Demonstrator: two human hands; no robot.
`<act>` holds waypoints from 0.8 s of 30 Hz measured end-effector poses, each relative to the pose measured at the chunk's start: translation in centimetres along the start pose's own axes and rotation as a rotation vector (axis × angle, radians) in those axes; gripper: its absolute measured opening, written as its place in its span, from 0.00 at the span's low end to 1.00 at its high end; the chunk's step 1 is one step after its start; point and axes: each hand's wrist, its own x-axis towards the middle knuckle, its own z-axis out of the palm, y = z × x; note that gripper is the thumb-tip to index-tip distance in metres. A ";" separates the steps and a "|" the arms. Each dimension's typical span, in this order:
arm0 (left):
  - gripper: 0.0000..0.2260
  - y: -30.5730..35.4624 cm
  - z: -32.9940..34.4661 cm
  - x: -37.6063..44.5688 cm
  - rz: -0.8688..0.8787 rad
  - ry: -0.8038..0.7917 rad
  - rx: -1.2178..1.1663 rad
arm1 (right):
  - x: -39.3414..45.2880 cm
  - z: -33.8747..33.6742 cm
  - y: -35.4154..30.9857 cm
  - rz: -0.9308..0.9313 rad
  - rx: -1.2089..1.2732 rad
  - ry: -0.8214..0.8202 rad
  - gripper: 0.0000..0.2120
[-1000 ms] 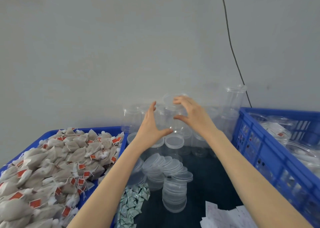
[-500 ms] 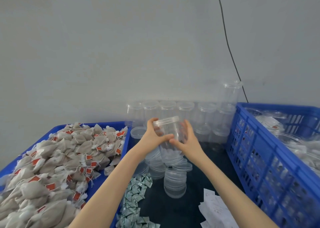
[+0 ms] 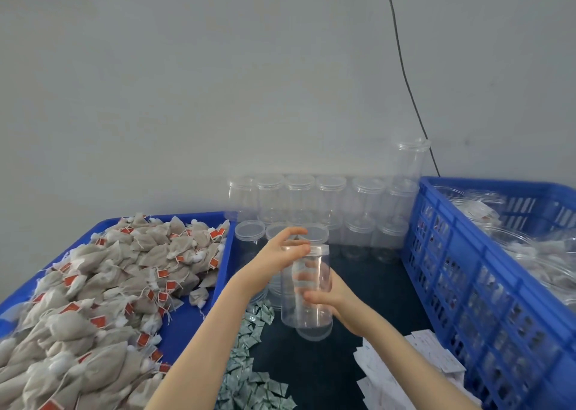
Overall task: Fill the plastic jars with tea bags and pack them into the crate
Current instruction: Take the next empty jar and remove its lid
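Note:
A clear, empty plastic jar (image 3: pixel 311 313) with its lid on is held upright over the dark table. My right hand (image 3: pixel 335 300) grips the jar's body from the right and behind. My left hand (image 3: pixel 277 253) has its fingers on the jar's lid (image 3: pixel 316 249), thumb and fingers curved round the rim. Tea bags (image 3: pixel 103 288) with red tags fill a blue tray (image 3: pixel 184 325) on the left. The blue crate (image 3: pixel 461 272) on the right holds several filled jars.
Rows of empty clear jars (image 3: pixel 330 203) stand against the grey wall, one taller stack at the right. Small green-white sachets (image 3: pixel 249 372) lie by my left forearm. White paper slips (image 3: pixel 402 375) lie at the crate's foot. A black cable (image 3: pixel 405 76) runs down the wall.
Both hands reached to the jars at the wall, took one, and brought it down and nearer. My left hand has shifted from the jar's side to its lid.

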 end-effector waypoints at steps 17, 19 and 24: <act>0.10 0.1 2.8 -0.4 0.103 0.194 0.054 | -1.2 1.7 1.5 -0.058 0.068 0.239 0.46; 0.10 0.3 2.8 -0.5 0.126 0.194 0.057 | -1.2 1.8 1.4 -0.074 0.072 0.259 0.43; 0.11 0.7 2.9 -1.0 0.141 0.186 0.115 | -1.8 2.4 1.3 -0.110 0.085 0.293 0.38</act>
